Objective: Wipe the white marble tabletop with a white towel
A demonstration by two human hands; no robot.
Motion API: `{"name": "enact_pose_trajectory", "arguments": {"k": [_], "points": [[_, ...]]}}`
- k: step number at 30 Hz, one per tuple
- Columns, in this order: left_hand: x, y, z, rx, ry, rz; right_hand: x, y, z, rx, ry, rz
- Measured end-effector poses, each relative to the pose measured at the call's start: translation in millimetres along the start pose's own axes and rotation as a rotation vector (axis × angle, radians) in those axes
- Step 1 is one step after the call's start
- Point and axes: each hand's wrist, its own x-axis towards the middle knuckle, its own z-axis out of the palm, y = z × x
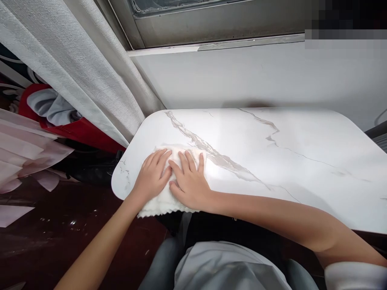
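A fluffy white cloth (165, 200) lies spread on the marble-patterned white table (302, 137), near its left end. Its scalloped lower edge hangs over the table's front edge. My left hand (153, 173) rests flat on the left part of the cloth, fingers stretched out. Right beside it, my right hand (190, 181) presses on the cloth with its fingers spread. The thumbs of both hands come close to each other in the middle. Neither hand is wrapped round the cloth.
A pale curtain (90, 56) hangs at the table's left, with a red bag (87, 133) holding grey fabric behind it. Sheer pink fabric (27, 149) hangs over the dark red floor (69, 237). A white wall (242, 76) and window frame (211, 24) stand behind the table.
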Motion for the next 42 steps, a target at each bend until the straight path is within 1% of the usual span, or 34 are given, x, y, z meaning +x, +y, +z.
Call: {"name": "enact_pose_trajectory", "arguments": {"k": [3, 6, 9, 12, 15, 19, 22, 24, 28, 33, 39, 42], "points": [[34, -16, 4.6, -0.018, -0.010, 0.014, 27, 10, 1, -0.044, 0.052, 0.044], [74, -28, 12.4, -0.041, -0.001, 0.024, 57, 27, -1, -0.084, 0.125, 0.086], [114, -34, 22.9, -0.075, 0.033, 0.043, 85, 48, -7, -0.109, 0.184, 0.129], [149, -36, 33.8, -0.096, 0.071, 0.026, 108, 68, -16, -0.122, 0.221, 0.166], [177, -40, 41.9, -0.130, 0.071, 0.013, 124, 80, -21, -0.128, 0.269, 0.220], [204, -48, 47.0, -0.182, 0.057, 0.016, 143, 87, -21, -0.161, 0.325, 0.329], [218, -54, 49.1, -0.185, 0.046, 0.022, 156, 90, -22, -0.203, 0.333, 0.404], [225, -58, 50.5, -0.167, 0.055, 0.010, 164, 93, -24, -0.222, 0.322, 0.421], [234, -66, 52.5, -0.138, 0.069, -0.048, 180, 102, -28, -0.218, 0.286, 0.376], [239, -81, 50.1, -0.114, 0.052, -0.079, 199, 109, -28, -0.220, 0.288, 0.316], [243, -100, 45.0, -0.103, 0.022, -0.161, 220, 107, -22, -0.224, 0.275, 0.266], [243, -109, 43.0, -0.098, 0.032, -0.183, 229, 104, -21, -0.225, 0.259, 0.261]]}}
